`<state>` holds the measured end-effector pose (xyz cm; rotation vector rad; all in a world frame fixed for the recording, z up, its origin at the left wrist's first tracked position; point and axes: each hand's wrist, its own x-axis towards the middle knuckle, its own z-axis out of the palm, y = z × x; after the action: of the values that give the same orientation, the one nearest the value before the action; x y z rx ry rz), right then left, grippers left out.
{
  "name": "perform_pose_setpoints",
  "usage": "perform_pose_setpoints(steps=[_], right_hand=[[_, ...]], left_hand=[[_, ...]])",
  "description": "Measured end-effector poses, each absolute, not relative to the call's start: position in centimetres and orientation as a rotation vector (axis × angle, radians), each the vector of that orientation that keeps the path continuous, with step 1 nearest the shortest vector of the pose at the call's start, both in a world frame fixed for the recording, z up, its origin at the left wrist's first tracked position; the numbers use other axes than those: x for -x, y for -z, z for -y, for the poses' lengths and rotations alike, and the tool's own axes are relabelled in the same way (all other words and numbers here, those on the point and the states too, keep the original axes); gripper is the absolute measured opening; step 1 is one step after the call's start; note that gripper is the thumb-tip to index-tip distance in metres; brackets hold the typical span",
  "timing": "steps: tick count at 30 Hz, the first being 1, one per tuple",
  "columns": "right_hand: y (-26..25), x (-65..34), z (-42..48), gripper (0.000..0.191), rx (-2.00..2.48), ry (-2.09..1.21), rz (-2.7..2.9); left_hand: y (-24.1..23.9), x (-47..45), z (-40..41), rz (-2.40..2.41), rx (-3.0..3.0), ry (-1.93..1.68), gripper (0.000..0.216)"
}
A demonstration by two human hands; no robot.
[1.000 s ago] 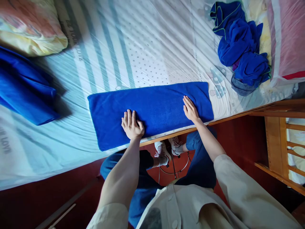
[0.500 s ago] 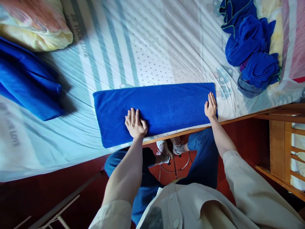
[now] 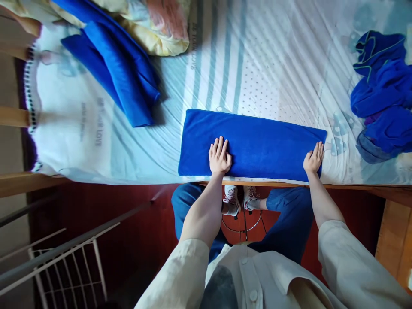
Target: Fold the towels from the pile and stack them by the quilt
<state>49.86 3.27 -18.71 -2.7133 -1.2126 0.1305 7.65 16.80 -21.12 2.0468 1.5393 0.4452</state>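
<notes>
A blue towel (image 3: 264,146) lies flat as a long rectangle along the near edge of the bed. My left hand (image 3: 220,157) rests palm down on its left half, fingers spread. On the towel's right end lies my right hand (image 3: 313,159), fingers stretched out close to the short edge. Neither hand grips the cloth. The towel's surface looks smooth, with its corners showing.
The bed's patterned sheet (image 3: 151,150) surrounds the towel. Folded blue cloth (image 3: 119,81) and a yellow and pink bundle (image 3: 167,30) lie at upper left. Crumpled blue cloths (image 3: 383,94) are heaped at right. A white metal rack (image 3: 69,266) stands at lower left.
The view has turned left, so the towel and hands appear further right and the bed's left end shows. My left hand still lies flat on the towel, and so does my right.
</notes>
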Motion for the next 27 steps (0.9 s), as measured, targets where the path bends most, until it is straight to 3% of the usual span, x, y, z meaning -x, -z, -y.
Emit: perform_pose_setpoints(steps=[13, 27], right_hand=[[20.1, -38.6, -3.4, 0.067, 2.762, -0.104, 1.136], [20.6, -38.2, -3.9, 0.065, 2.669, -0.100, 1.035]], left_hand=[[21.3, -7.4, -17.0, -1.570, -2.111, -0.337, 0.066], [19.9, -6.7, -17.1, -1.573, -2.242, -0.237, 0.064]])
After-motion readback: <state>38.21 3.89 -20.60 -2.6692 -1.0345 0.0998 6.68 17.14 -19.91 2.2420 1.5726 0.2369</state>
